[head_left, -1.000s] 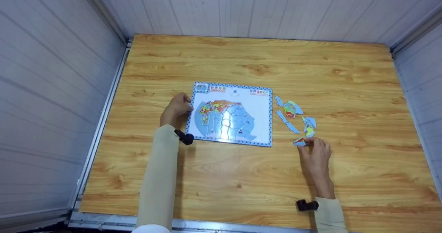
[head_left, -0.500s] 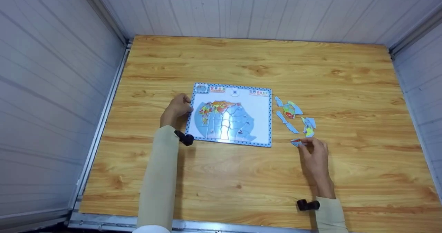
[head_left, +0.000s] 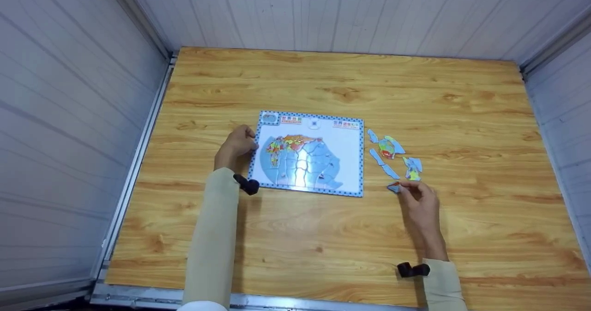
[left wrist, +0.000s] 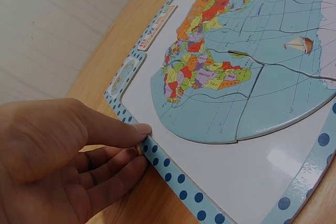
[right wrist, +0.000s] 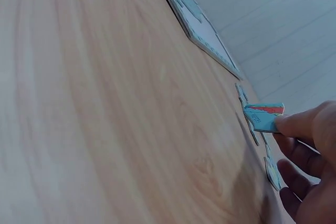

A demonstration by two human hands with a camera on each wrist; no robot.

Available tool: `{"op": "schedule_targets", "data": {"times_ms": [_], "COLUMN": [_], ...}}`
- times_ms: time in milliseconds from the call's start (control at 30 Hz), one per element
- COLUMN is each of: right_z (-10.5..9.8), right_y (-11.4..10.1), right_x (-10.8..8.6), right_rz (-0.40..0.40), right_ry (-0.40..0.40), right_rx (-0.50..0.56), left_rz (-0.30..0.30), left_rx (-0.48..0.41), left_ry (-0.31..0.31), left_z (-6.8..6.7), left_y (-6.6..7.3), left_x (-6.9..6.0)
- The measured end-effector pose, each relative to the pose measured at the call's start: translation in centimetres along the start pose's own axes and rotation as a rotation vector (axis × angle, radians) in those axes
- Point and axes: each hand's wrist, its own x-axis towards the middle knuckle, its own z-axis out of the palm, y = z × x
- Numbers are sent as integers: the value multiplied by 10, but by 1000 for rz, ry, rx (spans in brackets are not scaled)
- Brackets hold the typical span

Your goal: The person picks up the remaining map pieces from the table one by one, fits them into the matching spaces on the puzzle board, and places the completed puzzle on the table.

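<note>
A world map puzzle board (head_left: pixel 351 163) with a dotted blue border lies on the table, its left and lower middle parts filled with joined pieces. My left hand (head_left: pixel 238 142) grips the board's left edge, the thumb on top of the border (left wrist: pixel 168 163) and the fingers beside and below it in the left wrist view. Between thumb and forefinger, my right hand (head_left: pixel 422 205) pinches a small blue and red piece (head_left: pixel 393 187). The right wrist view shows that piece (right wrist: pixel 262 116) tilted up off the table, its far end free.
Several loose pieces lie right of the board: two thin blue ones (head_left: pixel 390 170), a green and red one (head_left: pixel 387 147), and a yellow and blue one (head_left: pixel 412 165) near my right hand. Panel walls (head_left: pixel 323 15) stand behind the table (head_left: pixel 323 246) and at both sides.
My right hand has shifted slightly left and away from me with the pinched piece, and the piece has turned in the fingers. My left hand has stayed at the board's edge.
</note>
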Motion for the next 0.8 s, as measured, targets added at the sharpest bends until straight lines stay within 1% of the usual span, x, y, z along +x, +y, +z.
{"op": "schedule_targets", "data": {"times_ms": [67, 133, 300, 367, 567, 633, 800], "right_z": [1, 2, 3, 4, 9, 11, 15], "right_y": [-2, -7, -38, -47, -52, -55, -60], "right_x": [1, 1, -3, -3, 0, 1, 3], "right_rz": [-4, 8, 10, 6, 30, 28, 33], "right_ry": [-3, -9, -38, -52, -94, -97, -103], "right_rx": [10, 19, 33, 46, 128, 134, 107], "left_rz": [18, 29, 14, 9, 4, 6, -2], "left_rx": [15, 26, 23, 22, 22, 30, 43], "left_ry": [0, -4, -1, 3, 6, 8, 9], "left_z": [0, 0, 0, 0, 1, 0, 0], "left_y": [0, -1, 0, 0, 1, 1, 1], "left_x": [0, 0, 0, 0, -2, -2, -1]}}
